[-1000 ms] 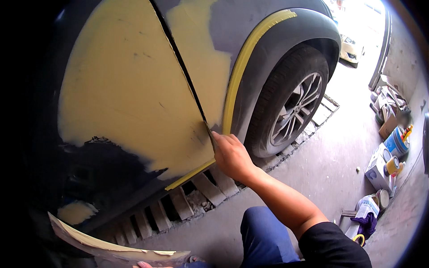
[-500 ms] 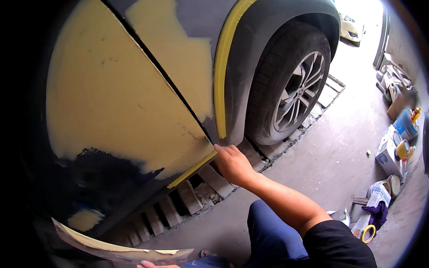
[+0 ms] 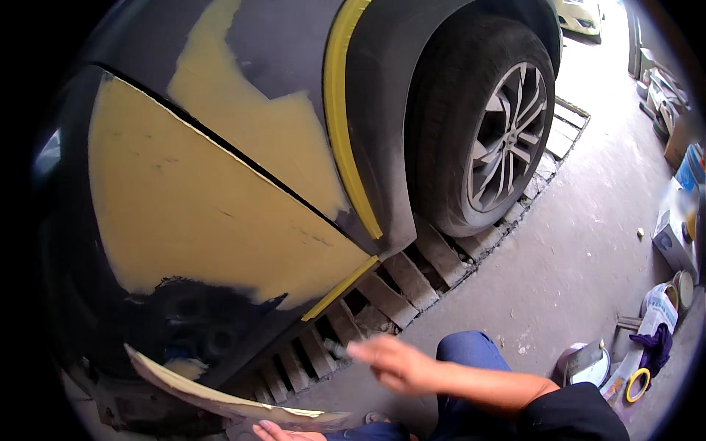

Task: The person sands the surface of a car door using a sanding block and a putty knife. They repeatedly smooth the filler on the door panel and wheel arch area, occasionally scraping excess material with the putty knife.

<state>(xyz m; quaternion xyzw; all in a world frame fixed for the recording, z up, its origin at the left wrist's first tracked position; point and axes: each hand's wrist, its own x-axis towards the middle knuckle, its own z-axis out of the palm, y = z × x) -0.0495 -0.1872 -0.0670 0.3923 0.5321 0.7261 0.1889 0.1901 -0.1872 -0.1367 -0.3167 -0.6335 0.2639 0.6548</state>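
My right hand, slightly blurred, grips a small scraper in front of the lower car body, away from its surface. My left hand holds a long curved spreader carrying cream putty along its edge, at the bottom. The dark car panels bear large patches of pale yellow filler, divided by a dark gap with a raised putty bead beside it. Yellow masking tape runs along the wheel arch, and another strip along the lower panel edge.
The car's wheel stands beside a slatted floor grating. At right, along a wall, lie boxes, tins, a purple cloth, a tape roll and a white bucket. Another car is in the background.
My right hand with the scraper has come down and away from the panel gap, toward my left hand. The view has shifted, showing the whole filler patch lower in the frame.
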